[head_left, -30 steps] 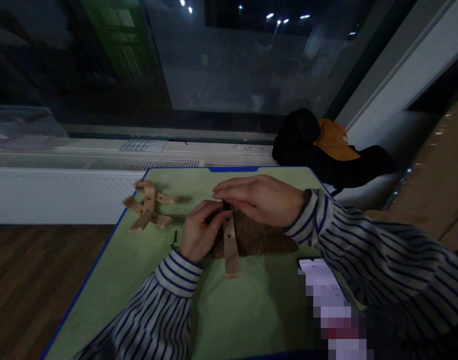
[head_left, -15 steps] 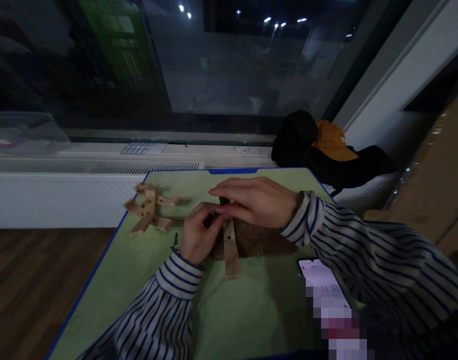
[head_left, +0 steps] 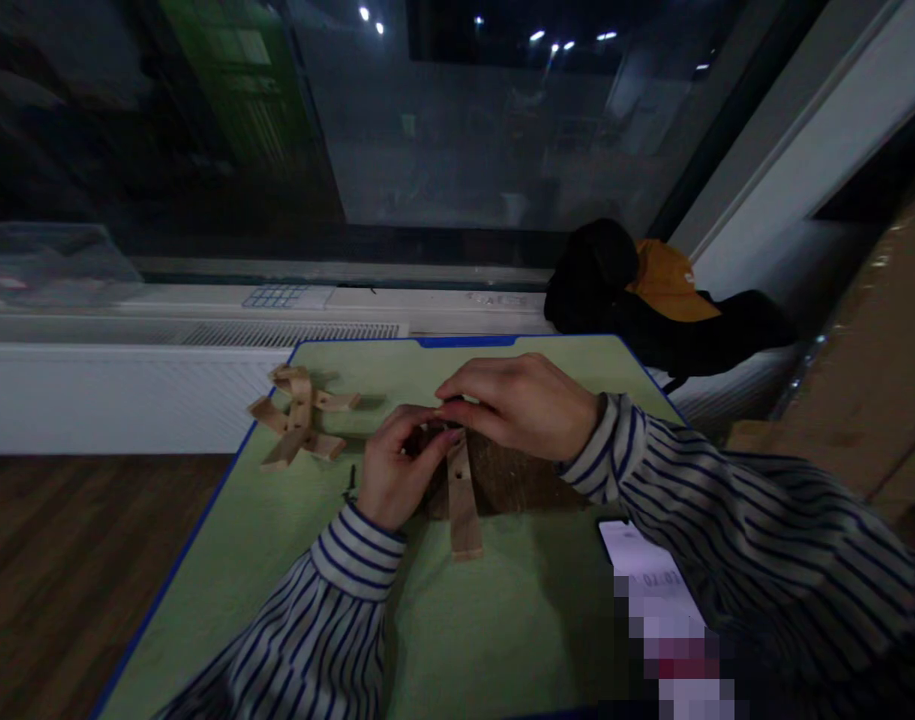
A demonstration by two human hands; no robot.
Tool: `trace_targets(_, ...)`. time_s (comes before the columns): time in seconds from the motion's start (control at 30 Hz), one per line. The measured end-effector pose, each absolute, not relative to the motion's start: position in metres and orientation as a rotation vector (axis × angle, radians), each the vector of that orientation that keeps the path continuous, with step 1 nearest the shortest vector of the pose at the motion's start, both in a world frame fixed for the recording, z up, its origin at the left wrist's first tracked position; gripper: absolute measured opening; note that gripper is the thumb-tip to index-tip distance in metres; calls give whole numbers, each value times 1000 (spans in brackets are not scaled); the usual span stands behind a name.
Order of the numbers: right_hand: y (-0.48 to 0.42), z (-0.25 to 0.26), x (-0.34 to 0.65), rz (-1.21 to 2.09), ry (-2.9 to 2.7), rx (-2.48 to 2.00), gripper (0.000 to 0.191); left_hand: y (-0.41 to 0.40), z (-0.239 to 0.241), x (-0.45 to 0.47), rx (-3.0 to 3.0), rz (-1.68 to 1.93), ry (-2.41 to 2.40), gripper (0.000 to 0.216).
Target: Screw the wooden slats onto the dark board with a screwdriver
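Note:
A pale wooden strip [head_left: 465,515] with a screw hole lies over a dark brown board [head_left: 528,480], its near end reaching past the board's edge. At the strip's far end, my left hand [head_left: 395,468] is closed, thumb and fingers curled in a pinch. My right hand [head_left: 528,405] comes from the right, thumb and forefinger pressed together just above the left fingertips. What lies between the fingertips of either hand is hidden. Several dark screws [head_left: 351,485] lie left of my left hand. Farther left rests a group of joined wooden pieces [head_left: 299,418] with holes.
The green tabletop [head_left: 464,630] has a blue rim. A lit phone [head_left: 644,560] lies at its right, partly pixelated. Behind stand a radiator [head_left: 112,400] and a window sill. Black clothing [head_left: 592,275] and an orange cap [head_left: 674,280] lie at the back right, near a cardboard box [head_left: 869,370].
My right forefinger has come down to meet the thumb, closing the gap between them. My left hand stays at the strip's far end, almost unmoved.

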State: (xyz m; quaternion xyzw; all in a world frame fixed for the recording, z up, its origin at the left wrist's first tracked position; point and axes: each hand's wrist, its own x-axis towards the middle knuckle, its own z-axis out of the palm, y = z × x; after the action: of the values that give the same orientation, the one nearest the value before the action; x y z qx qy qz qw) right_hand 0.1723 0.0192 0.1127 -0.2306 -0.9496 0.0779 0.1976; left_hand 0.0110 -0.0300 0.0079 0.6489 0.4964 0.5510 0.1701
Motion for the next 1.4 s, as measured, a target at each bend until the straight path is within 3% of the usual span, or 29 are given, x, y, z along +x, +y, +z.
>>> trace_targets(0.23, 23, 127, 172, 394, -2746, -539, 31, -27, 6, 11, 1823, 1566, 1365, 7)
trace_targets(0.33, 24, 128, 172, 487, -2749, -501, 23, -26, 6, 10, 1835, 1550, 1337, 7)
trace_targets(0.63, 21, 118, 169, 268, -2696, -593, 21, -30, 10, 14, 1854, 1586, 1432, 12)
trace_targets(0.9, 25, 130, 172, 486, -2751, -453, 28, -27, 7, 12, 1832, 1559, 1377, 7)
trace_targets(1.13, 25, 110, 171, 192, -2635, -627, 23, -27, 6, 12, 1859, 1500, 1340, 12)
trace_targets(1.4, 23, 116, 172, 261, -2672, -568, 29, -29, 9, 13, 1819, 1585, 1434, 7)
